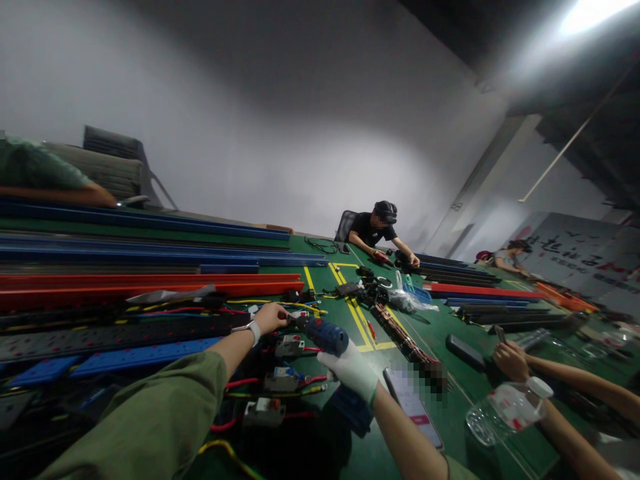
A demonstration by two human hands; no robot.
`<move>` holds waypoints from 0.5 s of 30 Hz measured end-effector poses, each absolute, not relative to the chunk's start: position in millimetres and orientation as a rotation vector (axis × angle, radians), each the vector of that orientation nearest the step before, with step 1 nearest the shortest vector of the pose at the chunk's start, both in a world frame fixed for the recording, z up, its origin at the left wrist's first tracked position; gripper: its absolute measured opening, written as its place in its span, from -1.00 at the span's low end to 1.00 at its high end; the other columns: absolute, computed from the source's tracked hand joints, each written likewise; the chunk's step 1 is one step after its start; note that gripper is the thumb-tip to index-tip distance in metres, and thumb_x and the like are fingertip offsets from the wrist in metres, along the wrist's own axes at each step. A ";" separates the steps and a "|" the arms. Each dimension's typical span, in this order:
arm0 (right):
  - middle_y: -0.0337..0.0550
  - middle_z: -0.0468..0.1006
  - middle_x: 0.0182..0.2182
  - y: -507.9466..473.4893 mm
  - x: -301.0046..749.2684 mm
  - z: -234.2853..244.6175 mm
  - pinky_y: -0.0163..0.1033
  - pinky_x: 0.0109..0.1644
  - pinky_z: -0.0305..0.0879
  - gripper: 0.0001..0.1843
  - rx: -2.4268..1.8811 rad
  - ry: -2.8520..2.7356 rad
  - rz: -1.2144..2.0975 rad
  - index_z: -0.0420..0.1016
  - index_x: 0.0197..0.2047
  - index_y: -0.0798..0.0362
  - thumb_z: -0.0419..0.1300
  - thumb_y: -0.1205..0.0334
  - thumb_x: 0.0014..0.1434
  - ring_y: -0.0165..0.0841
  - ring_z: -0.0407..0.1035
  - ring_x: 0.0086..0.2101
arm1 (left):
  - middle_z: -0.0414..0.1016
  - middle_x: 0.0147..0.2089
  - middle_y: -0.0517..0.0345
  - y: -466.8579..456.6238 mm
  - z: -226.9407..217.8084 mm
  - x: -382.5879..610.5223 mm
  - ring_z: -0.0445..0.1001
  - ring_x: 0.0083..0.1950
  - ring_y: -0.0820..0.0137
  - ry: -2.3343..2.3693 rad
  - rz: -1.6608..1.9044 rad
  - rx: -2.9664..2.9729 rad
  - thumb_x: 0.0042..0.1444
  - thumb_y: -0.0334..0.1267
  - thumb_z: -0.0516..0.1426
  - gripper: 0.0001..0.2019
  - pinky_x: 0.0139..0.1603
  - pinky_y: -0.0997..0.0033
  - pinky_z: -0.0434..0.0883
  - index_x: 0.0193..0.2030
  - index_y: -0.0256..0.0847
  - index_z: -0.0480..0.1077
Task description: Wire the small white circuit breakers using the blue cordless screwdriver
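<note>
My right hand (pixel 350 371), in a white glove, is wrapped around the grip of a blue power screwdriver (pixel 324 333) whose tip points left. My left hand (pixel 271 316), bare with a pale wristband, is pinched closed at the tool's tip, over a black perforated rail; what it pinches is too small to name. Just below the tool lie three small grey circuit breakers (pixel 283 379) joined by red and yellow wires.
Long blue (pixel 150 253) and red cable trunking (pixel 150 283) lies along the green table at left. A phone (pixel 415 407) and a plastic bottle (pixel 505 407) lie at right beside another person's hand (pixel 510 360). Other people sit farther off (pixel 377 230).
</note>
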State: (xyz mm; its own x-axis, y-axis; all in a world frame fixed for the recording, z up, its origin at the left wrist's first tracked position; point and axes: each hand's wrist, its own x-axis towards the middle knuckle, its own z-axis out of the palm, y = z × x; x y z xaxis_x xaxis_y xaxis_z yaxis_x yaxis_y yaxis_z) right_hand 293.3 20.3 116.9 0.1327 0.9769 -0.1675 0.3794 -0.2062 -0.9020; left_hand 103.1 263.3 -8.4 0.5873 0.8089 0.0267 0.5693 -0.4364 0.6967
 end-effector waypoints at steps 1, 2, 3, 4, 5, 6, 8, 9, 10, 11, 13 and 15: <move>-0.48 0.36 -0.68 20.3 293.3 116.5 -0.39 -0.58 0.22 -0.80 -1.695 -1.323 1.052 0.38 -0.22 0.03 0.29 0.25 0.08 -0.50 0.28 -0.68 | 0.69 -0.25 0.08 263.1 -8.4 103.1 0.54 -0.24 0.30 1.087 0.475 2.155 0.04 -0.04 0.24 -0.63 -0.21 0.47 0.30 -0.09 -0.17 0.69; -0.48 0.37 -0.67 20.5 293.6 115.8 -0.39 -0.58 0.22 -0.80 -1.691 -1.328 1.049 0.38 -0.21 0.03 0.29 0.25 0.08 -0.50 0.29 -0.68 | 0.69 -0.25 0.08 262.9 -8.4 103.1 0.54 -0.24 0.30 1.087 0.476 2.147 0.04 -0.04 0.24 -0.62 -0.21 0.47 0.30 -0.08 -0.17 0.69; -0.48 0.37 -0.66 20.9 294.0 114.9 -0.39 -0.58 0.22 -0.79 -1.685 -1.335 1.047 0.39 -0.20 0.03 0.29 0.24 0.08 -0.51 0.29 -0.68 | 0.69 -0.25 0.07 262.7 -8.4 103.1 0.54 -0.24 0.30 1.088 0.479 2.142 0.03 -0.03 0.24 -0.61 -0.21 0.47 0.30 -0.08 -0.18 0.69; -0.48 0.37 -0.66 21.3 294.6 114.0 -0.39 -0.58 0.22 -0.79 -1.682 -1.343 1.047 0.39 -0.20 0.04 0.28 0.24 0.09 -0.51 0.29 -0.68 | 0.69 -0.25 0.07 262.6 -8.4 103.1 0.54 -0.24 0.30 1.091 0.484 2.140 0.03 -0.03 0.24 -0.61 -0.22 0.47 0.30 -0.08 -0.18 0.69; -0.48 0.37 -0.66 21.7 295.2 113.1 -0.39 -0.58 0.22 -0.79 -1.679 -1.346 1.046 0.39 -0.20 0.04 0.28 0.23 0.09 -0.51 0.29 -0.68 | 0.69 -0.25 0.07 262.5 -8.5 103.1 0.54 -0.24 0.31 1.093 0.489 2.141 0.03 -0.03 0.24 -0.61 -0.22 0.47 0.29 -0.08 -0.18 0.69; -0.48 0.37 -0.66 22.0 295.9 112.5 -0.39 -0.58 0.23 -0.78 -1.677 -1.345 1.044 0.38 -0.20 0.04 0.28 0.22 0.09 -0.51 0.29 -0.68 | 0.69 -0.25 0.07 262.4 -8.5 103.0 0.54 -0.25 0.31 1.095 0.493 2.145 0.03 -0.03 0.24 -0.61 -0.22 0.46 0.29 -0.08 -0.18 0.69; -0.48 0.36 -0.66 22.7 296.8 112.1 -0.39 -0.58 0.24 -0.77 -1.672 -1.341 1.044 0.38 -0.18 0.05 0.28 0.22 0.09 -0.50 0.29 -0.68 | 0.69 -0.25 0.07 262.5 -8.4 102.8 0.53 -0.25 0.31 1.091 0.493 2.150 0.02 -0.02 0.23 -0.60 -0.23 0.46 0.29 -0.09 -0.18 0.69; -0.48 0.37 -0.65 22.9 297.0 112.2 -0.39 -0.57 0.25 -0.76 -1.670 -1.344 1.048 0.39 -0.16 0.05 0.28 0.22 0.09 -0.50 0.30 -0.67 | 0.69 -0.25 0.07 262.6 -8.3 102.7 0.53 -0.25 0.31 1.086 0.491 2.150 0.02 -0.01 0.23 -0.60 -0.23 0.46 0.28 -0.09 -0.18 0.69; -0.47 0.38 -0.64 23.1 297.0 112.5 -0.38 -0.57 0.26 -0.75 -1.669 -1.347 1.050 0.39 -0.15 0.06 0.28 0.22 0.09 -0.50 0.31 -0.67 | 0.69 -0.26 0.07 262.6 -8.1 102.6 0.53 -0.25 0.31 1.081 0.489 2.149 0.02 0.00 0.23 -0.59 -0.23 0.46 0.28 -0.09 -0.18 0.69; -0.46 0.39 -0.62 23.2 297.0 112.8 -0.38 -0.56 0.27 -0.74 -1.668 -1.353 1.053 0.40 -0.14 0.06 0.28 0.22 0.09 -0.50 0.32 -0.66 | 0.68 -0.26 0.07 262.6 -7.9 102.5 0.53 -0.25 0.31 1.077 0.486 2.147 0.02 0.01 0.23 -0.59 -0.24 0.46 0.28 -0.10 -0.18 0.69; -0.44 0.41 -0.58 23.1 296.8 112.3 -0.38 -0.56 0.28 -0.74 -1.665 -1.363 1.046 0.40 -0.15 0.06 0.29 0.21 0.10 -0.50 0.34 -0.65 | 0.68 -0.27 0.08 262.5 -7.5 102.6 0.53 -0.25 0.30 1.074 0.483 2.140 0.01 0.01 0.23 -0.59 -0.24 0.46 0.28 -0.10 -0.18 0.69; -0.44 0.40 -0.59 22.7 297.2 110.2 -0.39 -0.56 0.27 -0.76 -1.662 -1.365 1.031 0.39 -0.17 0.05 0.28 0.20 0.11 -0.51 0.33 -0.65 | 0.68 -0.27 0.08 261.9 -7.4 102.9 0.53 -0.26 0.30 1.079 0.483 2.132 0.01 0.01 0.23 -0.59 -0.23 0.46 0.29 -0.10 -0.18 0.69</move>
State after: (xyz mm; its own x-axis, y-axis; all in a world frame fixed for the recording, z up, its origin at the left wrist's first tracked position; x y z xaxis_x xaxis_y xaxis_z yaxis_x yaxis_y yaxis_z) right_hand 297.2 22.7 110.2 0.1114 0.9855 -0.1278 0.3919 -0.1617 -0.9057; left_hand 102.9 261.9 -7.4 0.5855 0.8104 0.0188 0.5545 -0.4173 0.7200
